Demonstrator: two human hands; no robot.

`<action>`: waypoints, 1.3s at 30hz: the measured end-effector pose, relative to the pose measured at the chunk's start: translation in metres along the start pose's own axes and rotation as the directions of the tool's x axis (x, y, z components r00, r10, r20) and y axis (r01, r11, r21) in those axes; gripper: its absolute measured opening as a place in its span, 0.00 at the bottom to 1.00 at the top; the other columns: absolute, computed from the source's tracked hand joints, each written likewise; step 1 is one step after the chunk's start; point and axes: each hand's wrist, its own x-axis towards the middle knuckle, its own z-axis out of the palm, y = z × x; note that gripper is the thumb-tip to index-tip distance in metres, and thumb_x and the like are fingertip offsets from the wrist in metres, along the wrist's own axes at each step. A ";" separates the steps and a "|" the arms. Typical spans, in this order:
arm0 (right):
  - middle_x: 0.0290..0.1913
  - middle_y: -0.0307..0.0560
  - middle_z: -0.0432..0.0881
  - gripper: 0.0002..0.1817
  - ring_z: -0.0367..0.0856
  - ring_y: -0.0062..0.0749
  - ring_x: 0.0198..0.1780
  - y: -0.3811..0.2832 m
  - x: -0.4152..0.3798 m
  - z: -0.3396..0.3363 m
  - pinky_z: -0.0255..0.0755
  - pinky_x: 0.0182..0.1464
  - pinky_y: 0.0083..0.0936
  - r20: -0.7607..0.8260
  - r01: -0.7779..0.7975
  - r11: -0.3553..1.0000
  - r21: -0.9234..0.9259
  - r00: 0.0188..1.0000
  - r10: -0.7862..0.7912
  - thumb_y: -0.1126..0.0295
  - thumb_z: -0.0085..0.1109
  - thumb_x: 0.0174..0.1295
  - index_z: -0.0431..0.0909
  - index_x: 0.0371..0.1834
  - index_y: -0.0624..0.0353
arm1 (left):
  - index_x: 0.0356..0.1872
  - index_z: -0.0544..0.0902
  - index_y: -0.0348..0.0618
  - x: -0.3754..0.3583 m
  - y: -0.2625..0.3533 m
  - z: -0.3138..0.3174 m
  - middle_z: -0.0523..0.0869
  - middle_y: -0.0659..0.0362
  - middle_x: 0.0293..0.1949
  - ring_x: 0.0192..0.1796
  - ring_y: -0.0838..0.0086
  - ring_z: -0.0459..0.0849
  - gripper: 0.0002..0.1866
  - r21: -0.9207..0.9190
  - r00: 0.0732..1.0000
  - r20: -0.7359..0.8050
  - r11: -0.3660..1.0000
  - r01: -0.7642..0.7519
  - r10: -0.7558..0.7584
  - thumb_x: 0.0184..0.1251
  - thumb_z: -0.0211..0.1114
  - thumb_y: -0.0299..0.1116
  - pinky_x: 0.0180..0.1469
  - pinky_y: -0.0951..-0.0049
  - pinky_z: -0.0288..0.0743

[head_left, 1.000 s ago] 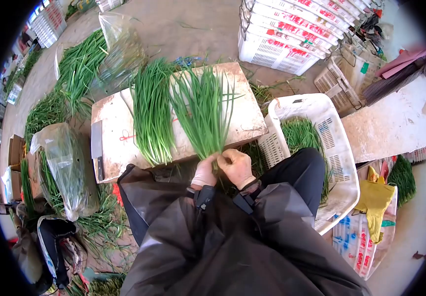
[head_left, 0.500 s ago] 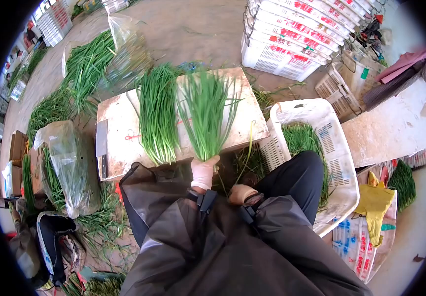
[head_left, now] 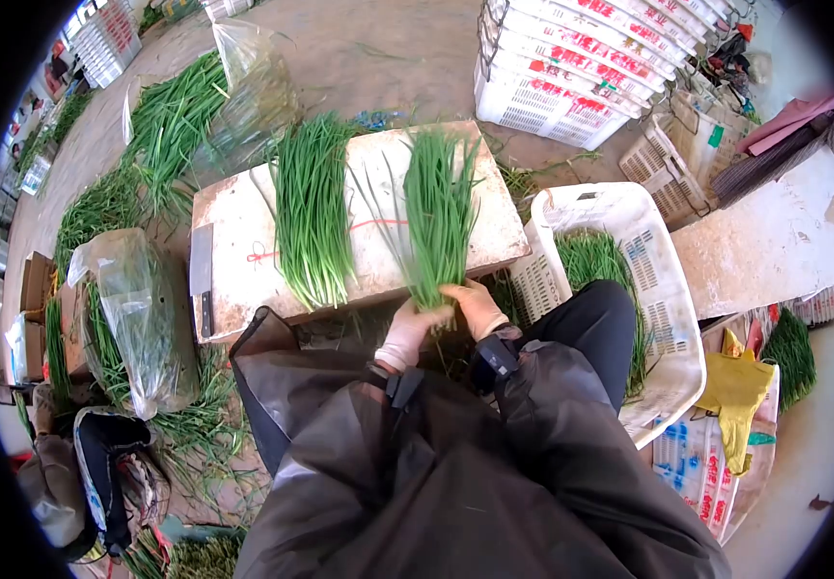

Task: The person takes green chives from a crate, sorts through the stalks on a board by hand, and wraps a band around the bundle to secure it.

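Both forearms, in dark sleeves, reach forward from the lap and converge just off the near edge of a pale board. The left hand comes in from the left with its fingers closed around the lower end of a green bunch. The right hand meets it from the right, slightly higher, fingers bent against the stalks and pointing left; how firmly they press cannot be told. The wrists stand a little apart, the fingertips close together. The held bunch points away from the person, its blurred leaves over the right part of the board, a few strays fanning left; whether it rests there cannot be told.

Two bunches are at the board: the held one and a lying bunch to its left, roots toward the person. One knife lies along the board's left edge. Red string shows on both sides of the lying bunch, as one piece or two. One open white crate holding greens stands beside the right knee, and one stack of crates rises beyond. Two clear bags with greens stand to the left.
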 end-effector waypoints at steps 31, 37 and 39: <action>0.42 0.55 0.88 0.19 0.86 0.52 0.47 -0.067 -0.022 0.011 0.78 0.51 0.44 0.339 0.397 0.038 -0.917 0.825 -0.451 0.55 0.67 0.62 0.82 0.50 0.55 | 0.65 0.75 0.48 0.029 -0.032 -0.014 0.83 0.56 0.61 0.64 0.58 0.80 0.23 -0.344 0.997 0.041 0.938 -0.045 0.063 0.80 0.43 0.47 0.65 0.42 0.72; 0.38 0.45 0.82 0.16 0.84 0.47 0.42 -0.027 -0.036 0.023 0.79 0.44 0.40 0.556 0.321 -0.529 -0.785 0.742 -0.374 0.62 0.70 0.55 0.82 0.46 0.48 | 0.64 0.76 0.47 0.043 -0.057 -0.028 0.83 0.55 0.61 0.63 0.59 0.81 0.25 -0.071 0.962 0.047 0.962 -0.265 0.269 0.80 0.44 0.52 0.63 0.47 0.75; 0.37 0.46 0.82 0.10 0.84 0.46 0.42 -0.021 -0.033 0.022 0.78 0.44 0.41 0.483 0.197 -0.576 -0.794 0.780 -0.399 0.65 0.69 0.56 0.82 0.40 0.50 | 0.65 0.76 0.49 0.022 -0.031 -0.012 0.83 0.55 0.62 0.64 0.59 0.80 0.27 -0.217 0.989 -0.002 0.965 -0.147 0.150 0.79 0.45 0.56 0.64 0.44 0.72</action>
